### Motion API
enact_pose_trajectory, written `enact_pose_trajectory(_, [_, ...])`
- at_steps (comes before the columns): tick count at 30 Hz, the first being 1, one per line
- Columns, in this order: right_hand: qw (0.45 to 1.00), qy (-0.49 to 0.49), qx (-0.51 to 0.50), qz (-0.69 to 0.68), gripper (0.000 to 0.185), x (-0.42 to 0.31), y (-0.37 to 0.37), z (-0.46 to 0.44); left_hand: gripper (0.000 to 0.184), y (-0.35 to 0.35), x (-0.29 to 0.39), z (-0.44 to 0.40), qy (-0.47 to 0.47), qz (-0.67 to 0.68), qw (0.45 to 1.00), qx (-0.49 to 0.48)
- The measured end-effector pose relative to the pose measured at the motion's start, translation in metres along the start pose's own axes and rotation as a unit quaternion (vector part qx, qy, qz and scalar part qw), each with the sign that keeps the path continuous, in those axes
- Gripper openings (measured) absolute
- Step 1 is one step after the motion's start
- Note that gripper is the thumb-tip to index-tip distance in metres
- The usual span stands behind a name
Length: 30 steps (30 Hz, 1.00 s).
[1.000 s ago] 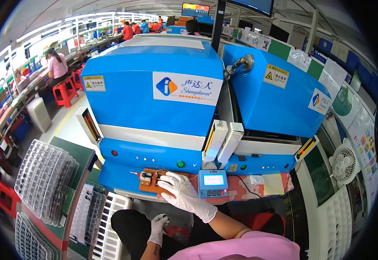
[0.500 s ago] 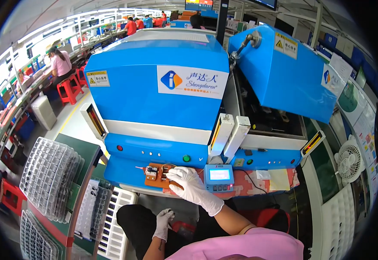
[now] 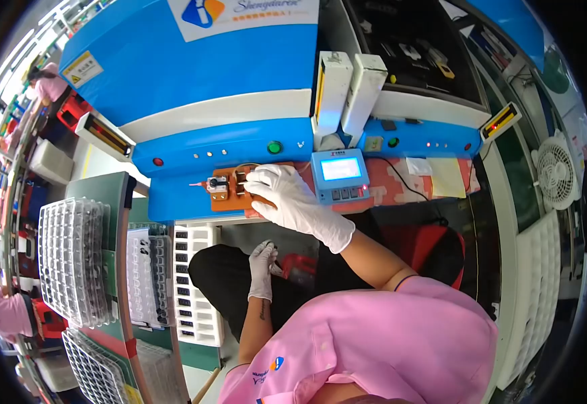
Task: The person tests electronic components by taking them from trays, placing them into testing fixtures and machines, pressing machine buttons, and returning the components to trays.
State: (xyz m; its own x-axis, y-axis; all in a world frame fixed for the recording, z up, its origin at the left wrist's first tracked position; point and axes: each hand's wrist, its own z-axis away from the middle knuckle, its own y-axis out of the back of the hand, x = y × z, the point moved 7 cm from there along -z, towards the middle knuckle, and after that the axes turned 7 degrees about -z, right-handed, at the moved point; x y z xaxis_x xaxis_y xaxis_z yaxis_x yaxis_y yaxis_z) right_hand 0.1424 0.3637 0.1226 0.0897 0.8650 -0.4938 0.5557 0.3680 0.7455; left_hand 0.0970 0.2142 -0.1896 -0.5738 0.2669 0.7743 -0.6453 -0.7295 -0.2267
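My right hand [image 3: 283,198], in a white glove, reaches over the right end of a small orange-brown fixture [image 3: 222,205] on the blue machine's front ledge. Its fingers and thumb are closed around that end and hide part of it. A metal clamp block [image 3: 218,184] with a pinkish-red tip pointing left is mounted on the fixture's left half. Lower down, above my lap, my gloved left hand [image 3: 262,264] is closed with the fingertips pressed together. A small dark spot shows by those fingertips; what they hold is too small to name.
Right of the fixture stands a blue meter [image 3: 340,176] with a lit screen. The blue machine [image 3: 206,81] rises behind it. Stacked clear trays [image 3: 75,262] stand at left, beside a white slotted tray [image 3: 199,289]. A white fan [image 3: 556,174] is at far right. Co-workers in pink sit far left.
The view has tilted down, so the machine and fixture appear higher and more of my pink shirt shows. My right hand stays at the fixture; my left hand stays closed near my lap.
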Motion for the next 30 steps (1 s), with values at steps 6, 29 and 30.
enact_pose_trajectory(6, [1.0,0.009,0.019,0.012,0.03,0.002,0.011,0.0,0.022,-0.002,0.006,0.005,0.0,0.008,1.0,0.004])
enact_pose_trajectory(29, [0.983,-0.007,-0.174,0.06,0.021,-0.003,-0.065,-0.084,0.03,-0.001,0.27,0.109,-0.492,-0.226,0.776,0.323])
enact_pose_trajectory(30, [0.992,0.003,-0.124,0.037,0.021,-0.007,-0.051,-0.083,0.031,-0.009,0.28,0.114,-0.543,-0.285,0.711,0.345])
